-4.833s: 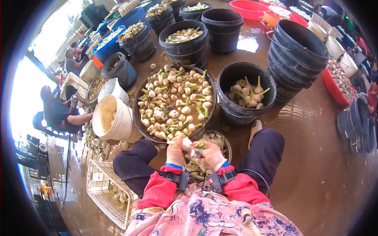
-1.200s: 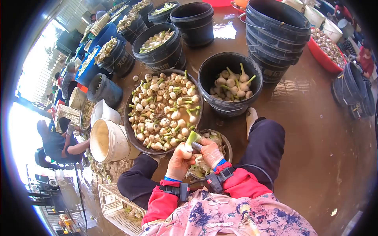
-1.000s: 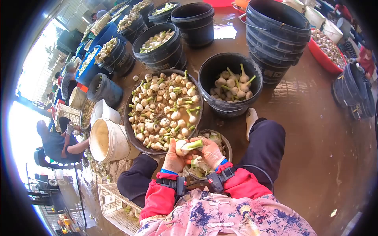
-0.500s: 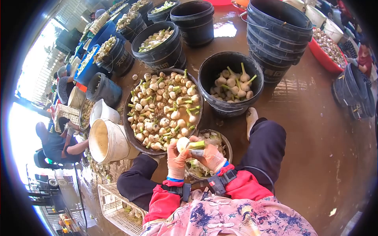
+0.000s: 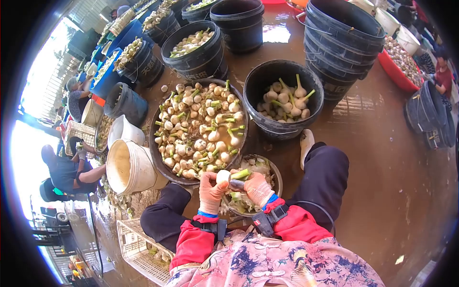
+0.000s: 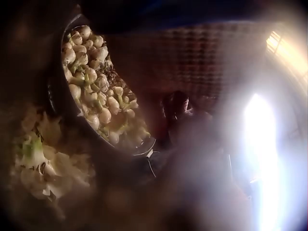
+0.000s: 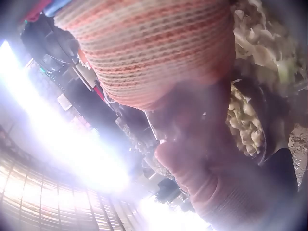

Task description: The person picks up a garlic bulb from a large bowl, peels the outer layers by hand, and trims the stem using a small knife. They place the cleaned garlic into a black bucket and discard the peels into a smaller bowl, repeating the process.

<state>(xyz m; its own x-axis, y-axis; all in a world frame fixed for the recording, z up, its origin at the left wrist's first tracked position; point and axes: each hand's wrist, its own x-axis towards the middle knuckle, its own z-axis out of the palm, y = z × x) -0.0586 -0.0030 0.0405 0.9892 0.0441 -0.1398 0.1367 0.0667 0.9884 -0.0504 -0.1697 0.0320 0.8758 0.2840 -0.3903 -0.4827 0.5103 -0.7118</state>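
In the head view, my gloved left hand (image 5: 210,195) grips a white garlic bulb (image 5: 223,176) whose cut green stem points right. My gloved right hand (image 5: 258,188), also seen large in the right wrist view, holds a knife (image 5: 236,184) with a short grey blade against the bulb's stem side. Its handle is hidden in the fingers. Below both hands stands a small basin (image 5: 278,184) with peeled-off garlic skins (image 5: 241,202). Just beyond is a wide dark basin (image 5: 156,155) full of trimmed garlic bulbs (image 5: 198,129). The left wrist view shows both piles; its own hand is blurred.
A black bucket (image 5: 279,128) with long-stemmed garlic stands ahead right, beside stacked black buckets (image 5: 342,52). White buckets (image 5: 138,167) are at left, with a plastic crate (image 5: 138,248) by the left leg. A seated person (image 5: 64,167) is farther left. Wet brown floor (image 5: 377,191) lies right.
The bulb's stem has turned from pointing up to pointing right, and the blade has come beside it. Earlier, the hands held garlic with loose skin. The head view has shifted slightly.
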